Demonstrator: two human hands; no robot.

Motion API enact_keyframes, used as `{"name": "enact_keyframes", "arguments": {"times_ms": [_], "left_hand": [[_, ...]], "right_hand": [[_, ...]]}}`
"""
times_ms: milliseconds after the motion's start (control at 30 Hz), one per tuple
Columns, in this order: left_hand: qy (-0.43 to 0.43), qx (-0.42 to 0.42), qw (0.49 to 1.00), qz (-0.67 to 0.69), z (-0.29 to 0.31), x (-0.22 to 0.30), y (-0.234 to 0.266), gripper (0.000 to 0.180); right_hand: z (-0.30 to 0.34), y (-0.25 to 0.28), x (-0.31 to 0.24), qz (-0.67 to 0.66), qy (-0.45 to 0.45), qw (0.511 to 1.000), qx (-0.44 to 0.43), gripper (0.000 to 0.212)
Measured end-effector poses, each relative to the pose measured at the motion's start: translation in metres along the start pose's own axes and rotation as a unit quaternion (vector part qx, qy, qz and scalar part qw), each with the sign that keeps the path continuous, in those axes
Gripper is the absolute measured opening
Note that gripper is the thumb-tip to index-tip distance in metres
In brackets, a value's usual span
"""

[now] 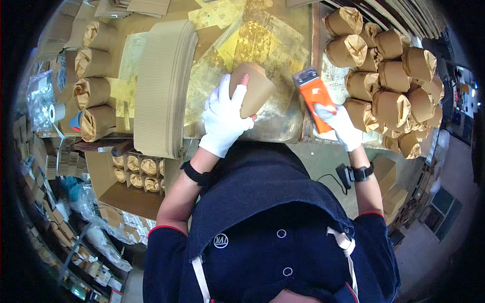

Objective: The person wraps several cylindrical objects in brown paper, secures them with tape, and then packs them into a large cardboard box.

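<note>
My left hand (pixel 222 118), in a white glove with bare fingertips showing, is closed around a brown cardboard wrap (pixel 256 91) above the middle of the worktable. The wrap is bent into a cup-like shape; whether something is inside is hidden. My right hand (pixel 341 126), also gloved, grips the lower end of a flat orange hand tool (pixel 314 96) with a dark, shiny head. That tool is held apart from the wrap, tilted up and to the left. Its exact kind I cannot make out. Left of my left hand stands a long stack of corrugated cardboard strips (pixel 164 88).
Brown paper-wrapped cups (pixel 391 76) are piled at the right, and several more (pixel 93 93) line the left side. Below them is a divided carton (pixel 126 189) holding wrapped items. A white tape roll (pixel 56 113) lies far left. Yellowed paper sheets (pixel 288 38) cover the worktable.
</note>
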State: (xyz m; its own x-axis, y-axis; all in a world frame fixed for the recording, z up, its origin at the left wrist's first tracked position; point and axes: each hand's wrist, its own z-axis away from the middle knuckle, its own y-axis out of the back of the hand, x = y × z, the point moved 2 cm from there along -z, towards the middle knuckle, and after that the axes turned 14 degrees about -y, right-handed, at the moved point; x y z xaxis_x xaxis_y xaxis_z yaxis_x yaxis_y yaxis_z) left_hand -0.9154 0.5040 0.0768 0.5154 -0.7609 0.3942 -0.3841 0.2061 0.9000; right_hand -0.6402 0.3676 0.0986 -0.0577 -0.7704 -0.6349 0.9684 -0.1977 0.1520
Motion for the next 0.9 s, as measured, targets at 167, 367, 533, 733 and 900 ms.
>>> {"name": "enact_keyframes", "arguments": {"times_ms": [167, 367, 533, 733, 900], "left_hand": [[0.015, 0.0, 0.997, 0.079, -0.001, -0.015, 0.0, 0.098], [-0.052, 0.016, 0.999, -0.005, -0.008, -0.036, 0.014, 0.09], [0.028, -0.028, 0.994, 0.106, -0.018, -0.06, 0.021, 0.09], [0.07, -0.116, 0.982, 0.131, -0.062, -0.042, 0.013, 0.099], [-0.062, 0.05, 0.979, 0.186, -0.005, -0.041, 0.012, 0.101]], "right_hand": [[0.008, -0.047, -0.017, 0.069, -0.072, 0.994, -0.044, 0.053], [-0.021, -0.105, -0.05, 0.172, -0.096, 0.98, 0.024, 0.064], [-0.007, -0.086, -0.029, 0.102, -0.066, 0.992, 0.028, 0.064], [-0.024, -0.099, -0.033, 0.315, -0.12, 0.93, 0.146, 0.071], [-0.026, -0.085, -0.027, 0.34, -0.056, 0.924, 0.166, 0.066]]}}
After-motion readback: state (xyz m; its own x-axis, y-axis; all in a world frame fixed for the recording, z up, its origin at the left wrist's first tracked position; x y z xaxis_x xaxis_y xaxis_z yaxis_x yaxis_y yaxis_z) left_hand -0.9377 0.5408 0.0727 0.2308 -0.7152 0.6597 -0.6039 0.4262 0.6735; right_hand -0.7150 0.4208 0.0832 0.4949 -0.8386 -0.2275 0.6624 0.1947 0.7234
